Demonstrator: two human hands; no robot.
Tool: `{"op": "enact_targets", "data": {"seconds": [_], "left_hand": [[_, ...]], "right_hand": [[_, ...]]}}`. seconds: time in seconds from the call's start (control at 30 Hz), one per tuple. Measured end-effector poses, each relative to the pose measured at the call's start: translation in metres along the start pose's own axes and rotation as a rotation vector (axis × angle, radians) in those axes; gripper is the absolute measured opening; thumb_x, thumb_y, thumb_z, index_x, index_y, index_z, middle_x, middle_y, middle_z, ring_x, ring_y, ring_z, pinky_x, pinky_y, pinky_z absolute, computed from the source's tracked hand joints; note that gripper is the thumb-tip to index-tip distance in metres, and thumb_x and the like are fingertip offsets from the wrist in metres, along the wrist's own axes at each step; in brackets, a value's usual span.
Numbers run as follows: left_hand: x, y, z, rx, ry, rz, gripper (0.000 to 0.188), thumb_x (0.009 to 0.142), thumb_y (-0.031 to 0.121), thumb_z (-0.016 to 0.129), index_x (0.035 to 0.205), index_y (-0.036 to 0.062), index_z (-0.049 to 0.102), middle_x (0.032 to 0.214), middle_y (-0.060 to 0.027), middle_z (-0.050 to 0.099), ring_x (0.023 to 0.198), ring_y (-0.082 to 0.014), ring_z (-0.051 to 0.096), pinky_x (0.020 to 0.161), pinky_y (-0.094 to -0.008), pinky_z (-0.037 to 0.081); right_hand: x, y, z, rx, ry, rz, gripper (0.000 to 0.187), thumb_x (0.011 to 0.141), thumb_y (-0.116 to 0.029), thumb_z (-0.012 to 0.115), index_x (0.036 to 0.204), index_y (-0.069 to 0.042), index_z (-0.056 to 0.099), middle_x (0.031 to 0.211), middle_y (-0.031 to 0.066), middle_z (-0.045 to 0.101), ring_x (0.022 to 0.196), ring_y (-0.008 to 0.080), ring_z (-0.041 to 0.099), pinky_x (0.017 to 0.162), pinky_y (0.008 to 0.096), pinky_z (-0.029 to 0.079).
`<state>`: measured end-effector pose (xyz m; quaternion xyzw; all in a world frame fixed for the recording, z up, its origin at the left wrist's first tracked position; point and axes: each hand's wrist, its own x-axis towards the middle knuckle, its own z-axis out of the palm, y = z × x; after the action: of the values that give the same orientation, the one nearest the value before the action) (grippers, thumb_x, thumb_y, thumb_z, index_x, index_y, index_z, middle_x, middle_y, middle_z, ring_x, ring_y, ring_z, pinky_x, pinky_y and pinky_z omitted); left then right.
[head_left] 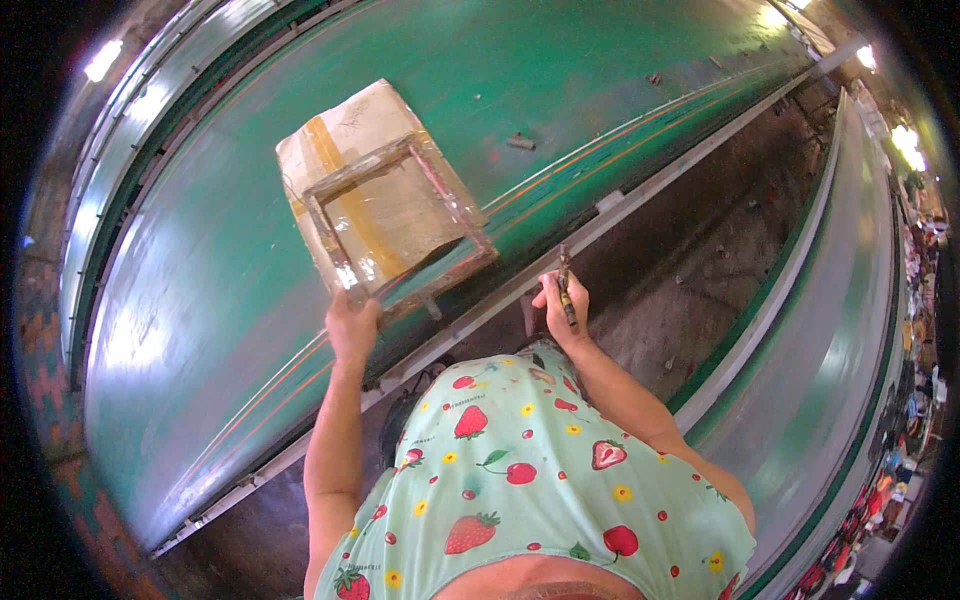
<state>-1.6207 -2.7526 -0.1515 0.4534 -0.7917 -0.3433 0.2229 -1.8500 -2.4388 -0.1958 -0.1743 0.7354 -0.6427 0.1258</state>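
Note:
A worn rectangular wooden frame lies tilted over a pale cardboard sheet with brown tape across it, on a long green table. My left hand is closed on the near left edge, where frame and cardboard meet; its fingertips are partly hidden. The frame's near right corner reaches toward the table's edge. Off that edge, to the right, my right hand is closed round a slim dark tool with yellow marks. Its tip points away from me, and its exact kind is unclear.
The green table runs diagonally, with a pale rail along its near side. A small grey cylinder and bits of debris lie on it. A dark aisle floor separates it from another long table at right.

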Motion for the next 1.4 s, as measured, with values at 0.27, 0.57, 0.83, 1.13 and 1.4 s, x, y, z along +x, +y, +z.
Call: {"op": "enact_targets", "data": {"seconds": [0.27, 0.57, 0.83, 1.13, 1.4], "left_hand": [[-0.007, 0.059, 0.161, -0.022, -0.113, -0.077, 0.065, 0.087, 0.028, 0.078, 0.14, -0.0071, 0.065, 0.095, -0.0299, 0.075, 0.085, -0.0482, 0.075, 0.082, -0.054, 0.06], [-0.013, 0.039, 0.214, -0.068, -0.119, -0.086, 0.083, 0.091, 0.035, 0.08, 0.159, -0.0064, 0.055, 0.102, -0.032, 0.077, 0.096, -0.048, 0.078, 0.087, -0.0541, 0.061], [-0.014, 0.043, 0.198, -0.048, -0.104, -0.133, 0.091, 0.089, 0.035, 0.08, 0.167, -0.0004, 0.048, 0.099, -0.029, 0.076, 0.093, -0.0467, 0.077, 0.086, -0.0533, 0.061], [-0.009, 0.016, 0.214, -0.193, -0.048, -0.081, 0.094, 0.091, 0.038, 0.083, 0.168, -0.0021, 0.047, 0.081, -0.0198, 0.068, 0.074, -0.0334, 0.069, 0.077, -0.045, 0.058], [-0.016, 0.021, 0.204, -0.185, -0.077, -0.109, 0.098, 0.091, 0.042, 0.087, 0.168, -0.0036, 0.048, 0.077, -0.0183, 0.065, 0.068, -0.0301, 0.065, 0.071, -0.0437, 0.057]], "right_hand": [[0.199, 0.027, -0.096, -0.692, -0.093, -0.217, 0.033, 0.101, -0.025, 0.078, 0.124, -0.004, 0.069, 0.096, 0.0263, 0.078, 0.094, 0.0521, 0.076, 0.082, 0.0616, 0.058], [0.339, 0.046, -0.08, -1.459, 0.011, -0.545, 0.065, 0.096, -0.011, 0.073, 0.16, -0.013, 0.059, 0.144, 0.0115, 0.065, 0.132, 0.0375, 0.061, 0.104, 0.0558, 0.055], [0.355, 0.065, 0.023, -1.003, -0.361, -0.273, 0.042, 0.103, -0.018, 0.072, 0.143, -0.009, 0.073, 0.128, 0.0202, 0.075, 0.124, 0.0413, 0.072, 0.105, 0.0527, 0.058], [0.358, 0.072, 0.024, -0.985, -0.516, -0.533, 0.057, 0.094, -0.001, 0.065, 0.147, -0.02, 0.071, 0.126, 0.0176, 0.07, 0.121, 0.0409, 0.072, 0.097, 0.0537, 0.062], [0.367, 0.067, 0.029, -0.924, -0.567, -0.542, 0.032, 0.097, -0.004, 0.066, 0.124, -0.013, 0.08, 0.118, 0.0237, 0.073, 0.115, 0.0452, 0.073, 0.098, 0.0557, 0.061]]}}
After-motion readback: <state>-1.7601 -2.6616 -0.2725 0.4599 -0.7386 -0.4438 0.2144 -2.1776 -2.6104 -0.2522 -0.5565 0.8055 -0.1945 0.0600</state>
